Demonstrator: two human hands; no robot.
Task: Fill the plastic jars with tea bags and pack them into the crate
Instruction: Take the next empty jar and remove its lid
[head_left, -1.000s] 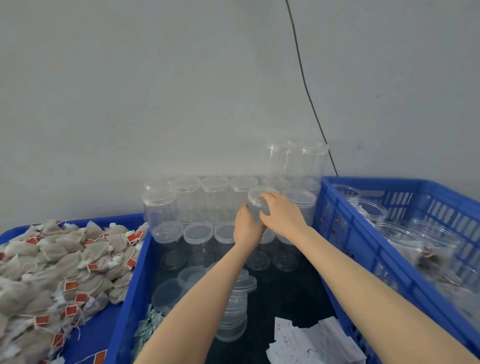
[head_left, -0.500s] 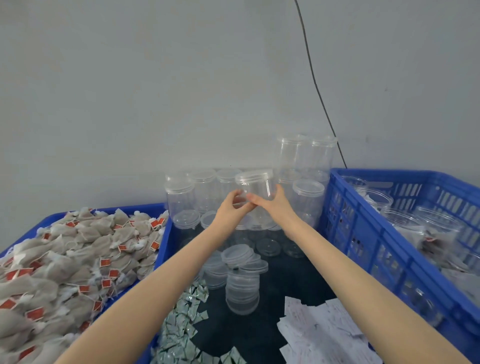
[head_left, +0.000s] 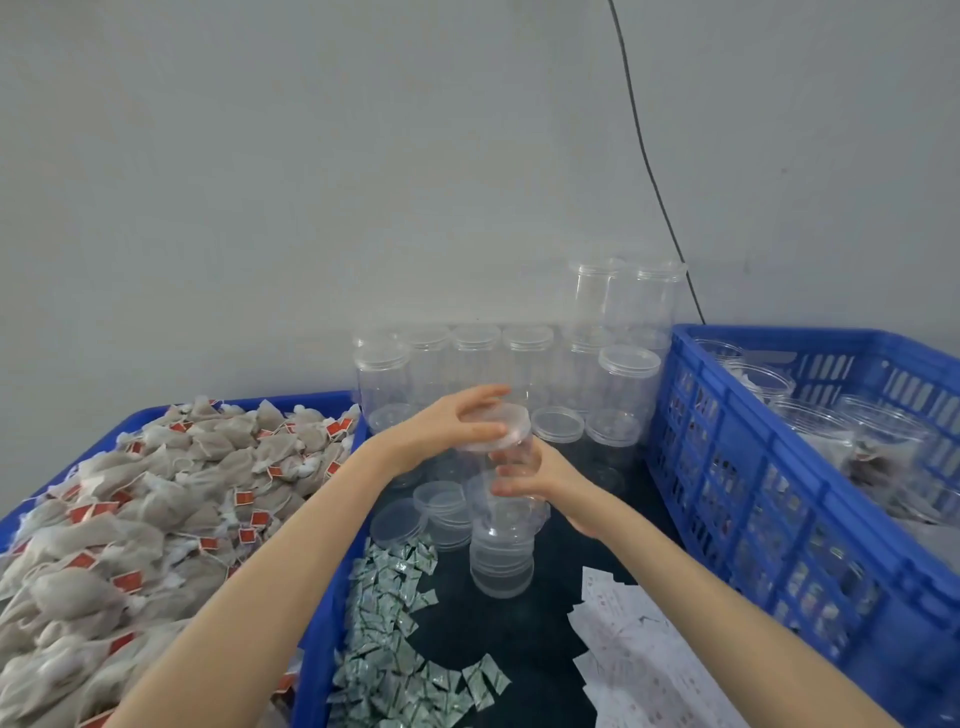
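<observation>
A blue tray (head_left: 332, 597) heaped with tan tea bags (head_left: 156, 519), each carrying a small red tag, fills the left side and runs off the lower left edge, so its full extent cannot be seen. On the right a blue slatted crate (head_left: 769, 499) holds clear jars with tea bags (head_left: 878, 441) inside; its near end is cut off by the frame, and the glare on the plastic makes the count of jars in it uncertain. Between tray and crate lies a dark table (head_left: 519, 634), and at its far end, against the grey wall, stand rows of empty lidded jars (head_left: 478, 358), two of them stacked higher at the right; their see-through walls merge into one another. Held above the middle of the table is a clear plastic jar (head_left: 511, 462), upright, round and colourless, with a clear lid (head_left: 501, 428) on top. The left hand (head_left: 457, 423) curls over the lid, fingers and thumb gripping its rim. The right hand (head_left: 540, 480) wraps the jar's body from the right, fingers curled round it; the jar's base blurs into a stack of loose lids (head_left: 501, 551) standing below it. More lids (head_left: 421, 512) lie just to the left. Small green-printed sachets (head_left: 395, 639) are scattered along the tray's wall, and white paper slips (head_left: 639, 654) lie toward the crate, their print too small to read.
</observation>
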